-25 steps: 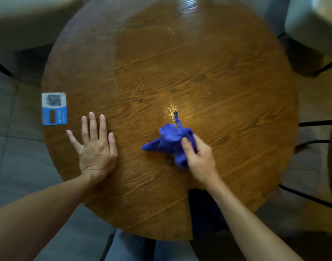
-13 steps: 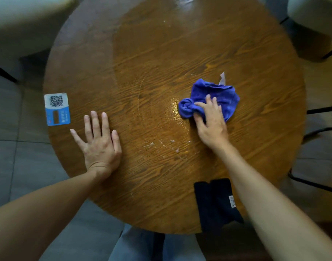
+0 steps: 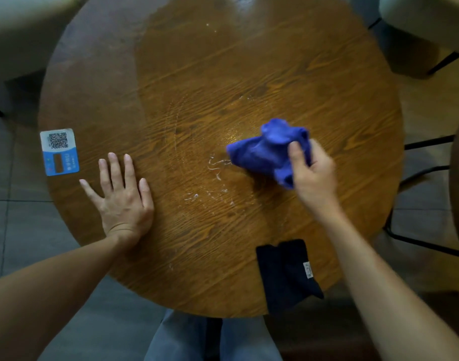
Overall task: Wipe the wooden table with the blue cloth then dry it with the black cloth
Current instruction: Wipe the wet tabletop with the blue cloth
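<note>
Right hand (image 3: 313, 175) grip pinches bunched blue cloth (image 3: 268, 152) on table (image 3: 223, 74), right of center. White residue streaks (image 3: 215, 165) lie just left of cloth. Left hand (image 3: 123, 201) spread flat, farther away. Black cloth (image 3: 285, 272) at near edge.

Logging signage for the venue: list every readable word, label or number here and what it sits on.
QR sticker at the wooden table left edge: a QR code and blue panel with print, too blurred to read.
Tag on the black cloth: too small to read.
No other text is visible.
</note>
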